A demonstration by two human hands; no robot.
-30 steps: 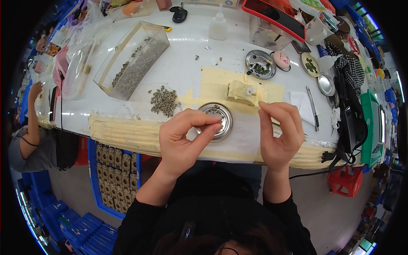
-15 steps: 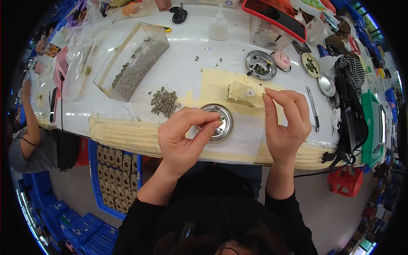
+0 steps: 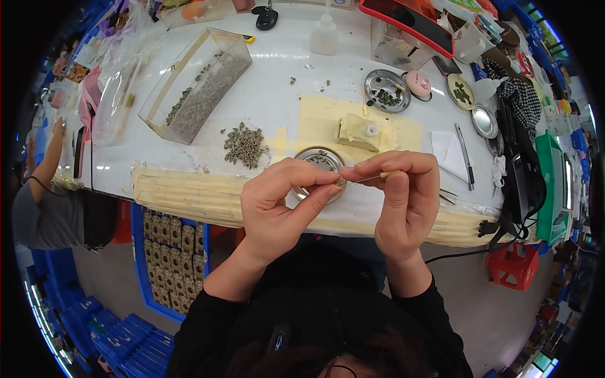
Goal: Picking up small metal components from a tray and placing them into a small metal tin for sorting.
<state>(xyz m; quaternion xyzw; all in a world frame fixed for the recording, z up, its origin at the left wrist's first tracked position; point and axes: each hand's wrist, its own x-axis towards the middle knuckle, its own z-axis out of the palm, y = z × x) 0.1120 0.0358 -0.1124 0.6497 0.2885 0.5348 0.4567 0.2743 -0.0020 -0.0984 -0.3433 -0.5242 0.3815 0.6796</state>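
Observation:
My left hand (image 3: 274, 205) is closed in a pinch over a small round metal tin (image 3: 319, 148). A tiny greenish piece (image 3: 341, 182) shows at its fingertips. My right hand (image 3: 408, 211) pinches a thin needle-like tool (image 3: 365, 180) with a yellowish end, its tip pointing at the piece. Small bits lie in the tin, partly hidden by my left hand. Just beyond my hands sits a cream-coloured block (image 3: 356, 132) with a small whitish knob on it. A pile of small grey-green pieces (image 3: 244, 146) lies to the left of the tin.
A clear box (image 3: 211, 88) of similar pieces stands at left, a white squeeze bottle (image 3: 324, 38) at the back. At right are a metal dish (image 3: 368, 94) of dark bits, a pen (image 3: 465, 154) and a red-cased phone (image 3: 409, 25). Another person's arm (image 3: 47, 164) is at far left.
My right hand has moved left and nearer, from beside the block to my left fingertips, bringing the needle-like tool to the piece. My left hand has shifted slightly right.

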